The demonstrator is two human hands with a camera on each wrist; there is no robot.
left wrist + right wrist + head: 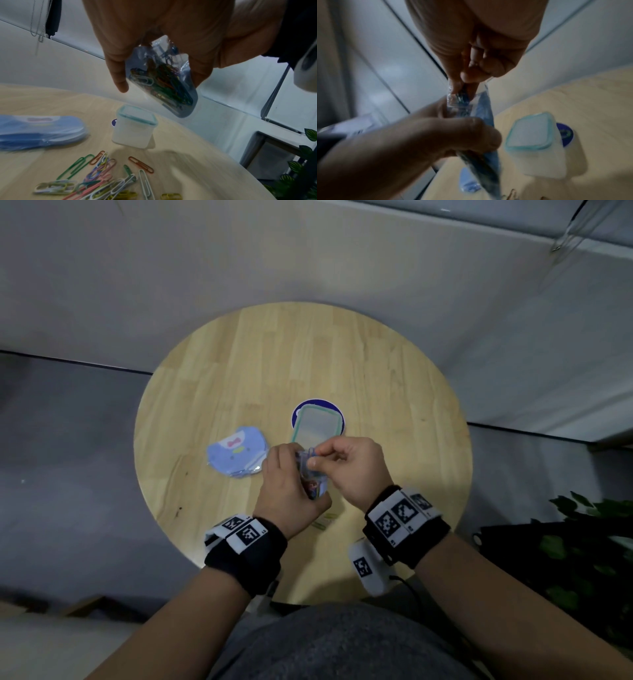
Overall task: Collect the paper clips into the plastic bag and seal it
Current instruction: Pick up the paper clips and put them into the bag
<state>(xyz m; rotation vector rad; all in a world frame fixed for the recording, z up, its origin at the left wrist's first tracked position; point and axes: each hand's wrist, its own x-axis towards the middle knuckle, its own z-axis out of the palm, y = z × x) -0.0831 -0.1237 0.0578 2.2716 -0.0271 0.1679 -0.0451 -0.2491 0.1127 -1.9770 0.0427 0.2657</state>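
Gripping the plastic bag (pixel 159 81) upright in our left hand (pixel 291 491) to keep its mouth open, we pinched paper clips (pixel 461 97) in with our right hand (pixel 352 467).

No legible text — markers only

The bag (pixel 159 81) is held above the table (pixel 376 371); loose clips (pixel 102 180) are spread before the box (pixel 135 127), the pouch (pixel 238 451) to its left.

My left hand (pixel 287 491) is curled round the plastic bag (pixel 161 82), holding it up above the table (pixel 394 392). My right hand (pixel 352 467) is at the bag's top, fingertips (pixel 465 77) pinched inside its mouth. Both wrists wear black bands.
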